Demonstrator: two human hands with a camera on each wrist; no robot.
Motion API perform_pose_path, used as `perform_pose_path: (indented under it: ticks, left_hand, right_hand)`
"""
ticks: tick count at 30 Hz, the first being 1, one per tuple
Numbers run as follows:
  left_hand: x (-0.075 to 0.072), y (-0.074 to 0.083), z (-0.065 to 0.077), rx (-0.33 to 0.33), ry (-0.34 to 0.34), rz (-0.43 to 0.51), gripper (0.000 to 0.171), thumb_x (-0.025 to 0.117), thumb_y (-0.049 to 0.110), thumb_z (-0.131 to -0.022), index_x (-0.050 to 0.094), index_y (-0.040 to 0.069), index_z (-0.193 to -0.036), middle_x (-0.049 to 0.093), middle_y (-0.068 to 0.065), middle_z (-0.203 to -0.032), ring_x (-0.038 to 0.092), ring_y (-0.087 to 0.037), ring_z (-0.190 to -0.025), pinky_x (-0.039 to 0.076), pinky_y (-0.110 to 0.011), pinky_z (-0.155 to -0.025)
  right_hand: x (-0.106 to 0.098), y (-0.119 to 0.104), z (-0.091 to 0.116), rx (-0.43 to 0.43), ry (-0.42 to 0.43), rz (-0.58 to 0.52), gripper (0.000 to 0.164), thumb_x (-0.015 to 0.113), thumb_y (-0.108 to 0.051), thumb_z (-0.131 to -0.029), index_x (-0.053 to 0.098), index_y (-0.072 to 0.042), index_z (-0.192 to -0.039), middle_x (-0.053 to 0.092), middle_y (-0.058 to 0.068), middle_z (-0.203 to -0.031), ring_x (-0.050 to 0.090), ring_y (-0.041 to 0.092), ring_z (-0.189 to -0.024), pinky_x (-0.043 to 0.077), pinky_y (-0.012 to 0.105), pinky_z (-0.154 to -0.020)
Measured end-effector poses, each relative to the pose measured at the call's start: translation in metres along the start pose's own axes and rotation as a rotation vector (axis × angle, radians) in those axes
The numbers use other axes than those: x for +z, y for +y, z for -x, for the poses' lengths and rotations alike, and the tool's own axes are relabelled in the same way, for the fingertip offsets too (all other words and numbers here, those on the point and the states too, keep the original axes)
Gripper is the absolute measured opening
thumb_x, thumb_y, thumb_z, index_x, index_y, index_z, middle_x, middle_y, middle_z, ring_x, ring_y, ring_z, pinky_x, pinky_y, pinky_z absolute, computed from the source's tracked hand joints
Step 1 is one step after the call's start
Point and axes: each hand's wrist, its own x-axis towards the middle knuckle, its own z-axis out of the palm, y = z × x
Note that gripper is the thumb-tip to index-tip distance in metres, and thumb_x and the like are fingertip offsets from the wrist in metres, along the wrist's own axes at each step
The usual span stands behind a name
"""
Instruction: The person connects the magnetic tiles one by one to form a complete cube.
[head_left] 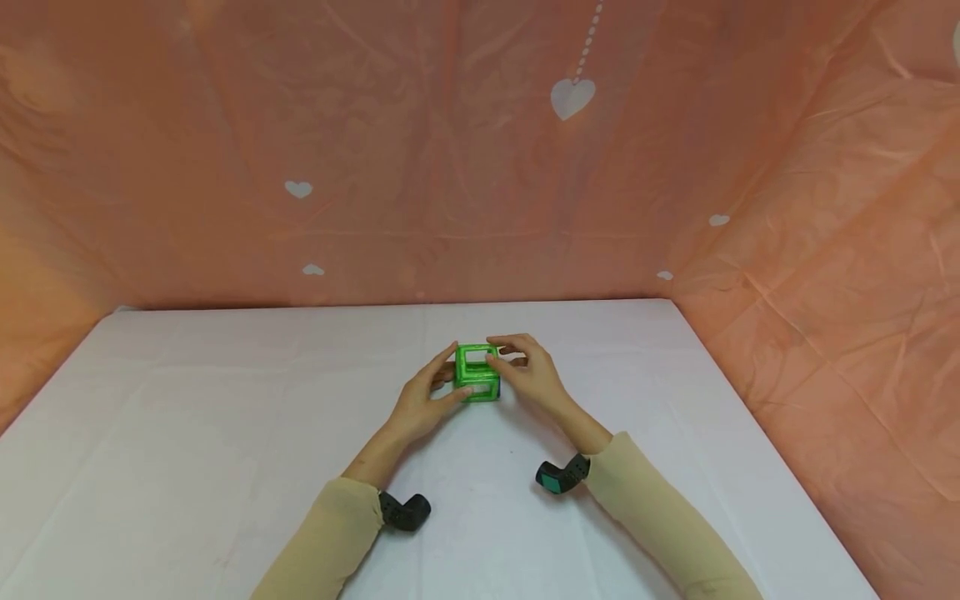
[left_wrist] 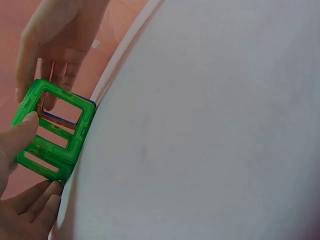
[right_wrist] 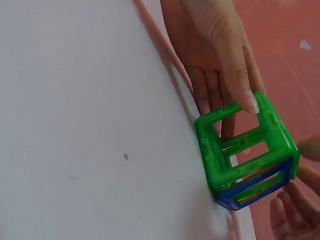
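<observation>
A small hollow cube of green magnetic tiles (head_left: 477, 372) stands near the middle of the white table. One side carries a blue tile (right_wrist: 257, 186) with an orange edge along it, on the cube's right. My left hand (head_left: 420, 408) grips the cube from the left, its thumb on the green front face in the left wrist view and its fingers along the left side. From the right, my right hand (head_left: 534, 375) holds the cube at its upper right edge with thumb and forefinger. Its other fingers (right_wrist: 292, 210) are near the blue side, partly out of frame.
White cloth covers the table (head_left: 225, 433). An orange curtain (head_left: 420, 167) with white hearts hangs behind and at the sides. Black wrist cameras (head_left: 405, 512) sit below both wrists, near the beige sleeves (head_left: 660, 508).
</observation>
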Motion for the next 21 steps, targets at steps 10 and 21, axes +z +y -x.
perform_pose_path:
  ticks: [10, 21]
  left_hand:
    - [-0.004, 0.004, 0.000, -0.076, 0.012, 0.027, 0.077, 0.074, 0.020, -0.085, 0.032, 0.011, -0.150, 0.051, -0.021, -0.134, 0.055, -0.036, -0.120, 0.044, -0.046, -0.103]
    - [-0.003, 0.018, -0.012, -0.141, 0.113, 0.054, 0.046, 0.053, 0.020, -0.099, 0.045, 0.006, -0.142, 0.062, -0.022, -0.118, 0.061, -0.034, -0.109, 0.047, -0.047, -0.096]
  right_hand:
    - [-0.005, -0.007, 0.008, 0.067, 0.030, -0.082, 0.029, 0.058, -0.006, -0.094, 0.061, 0.009, -0.118, 0.065, 0.027, -0.102, 0.063, 0.035, -0.092, 0.054, 0.031, -0.078]
    - [0.000, 0.007, 0.001, 0.321, -0.010, -0.294, 0.037, 0.059, -0.016, -0.094, 0.059, -0.001, -0.128, 0.070, 0.018, -0.106, 0.064, 0.006, -0.075, 0.053, 0.023, -0.070]
